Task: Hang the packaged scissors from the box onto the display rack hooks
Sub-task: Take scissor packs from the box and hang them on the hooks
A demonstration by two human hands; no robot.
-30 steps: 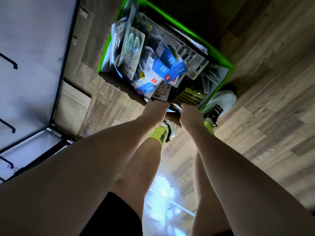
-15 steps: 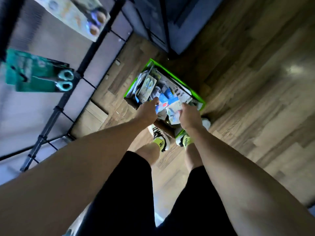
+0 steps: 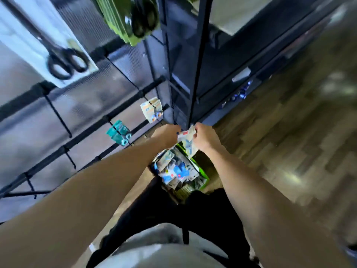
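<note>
Floor box full of scissor packs

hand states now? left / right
Left hand: touches the scissors pack at its edge; grip cannot be told.
Right hand: fingers curled round that pack, holding it.

Motion-blurred floor, box partly behind arms, black scissors pack cropped at left edge

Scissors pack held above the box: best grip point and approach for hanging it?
Judging by its pose, pinch the scissors pack at its upper edge corners, from both sides, as the left hand and right hand do. It is a flat card, so edge grips should leave the top centre free for a rack hook.
</note>
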